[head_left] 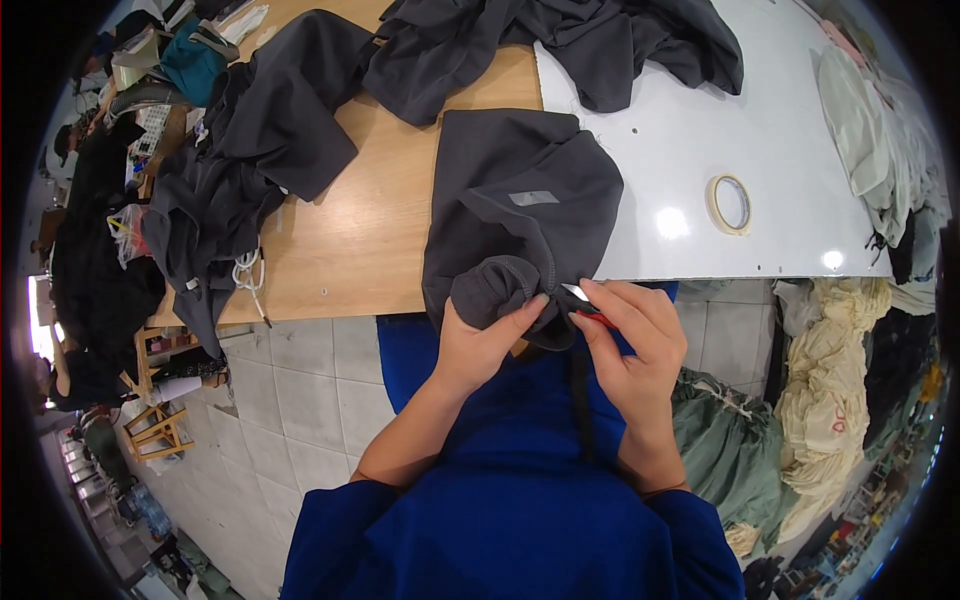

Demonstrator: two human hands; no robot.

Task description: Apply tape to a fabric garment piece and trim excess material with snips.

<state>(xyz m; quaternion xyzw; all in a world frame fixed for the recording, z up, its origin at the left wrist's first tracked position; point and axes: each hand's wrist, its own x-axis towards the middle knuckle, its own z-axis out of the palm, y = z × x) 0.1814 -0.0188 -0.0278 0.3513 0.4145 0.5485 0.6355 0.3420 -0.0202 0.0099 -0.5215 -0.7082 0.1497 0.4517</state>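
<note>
while holding up the near end of a dark cloth (515,165) at the front edge of a table (340,250), pressing the bunch with the left hand (478,345), closed firmly, with the thumb on top and some fingers hidden in the folds. pinching a red-handled cutter (598,318) in the right hand (640,335), drawn in close on the handle between thumb and fingers, with the metal blade aimed left at the bunch. cannot tell whether touching the fabric with the tip.

resting, beyond the bunch, partly on bare wood and partly on a white board (670,150), across the join; showing a small pale patch (533,198) on the upper face. wearing a blue top (540,510), just below the bunch.

farther out, seeing a tape roll (713,205) flat on the board, well right of the cloth. also seeing more grey fabric (600,45) heaped along the far side, and another grey heap (285,110) spilling over the left edge, beside a white cord (250,272). below the table, noting a wooden stool (158,432) at left on a tiled floor (310,400), and green fabric (725,440) next to cream fabric (825,420) at right.
</note>
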